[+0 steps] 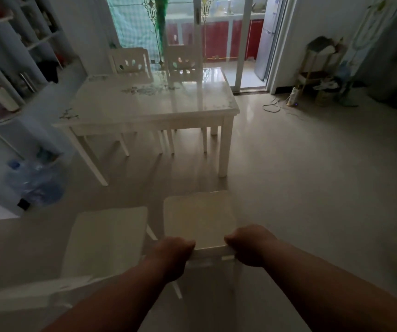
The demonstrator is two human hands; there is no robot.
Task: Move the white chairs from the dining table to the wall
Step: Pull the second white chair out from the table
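Note:
A white chair (199,219) stands in front of me, away from the dining table (149,101), its seat facing the table. My left hand (173,252) and my right hand (250,243) both grip the top rail of its backrest. Beside it on the left stands a second white chair (107,238), its backrest blurred at the lower left. Two more white chairs (130,63) (184,61) remain tucked in at the table's far side.
A blue water jug (34,180) lies on the floor at the left beside white shelves (13,68). A glass sliding door (216,32) opens to a kitchen behind the table. A small cluttered rack (322,68) and cables (274,106) sit at the right. Open tiled floor lies to the right.

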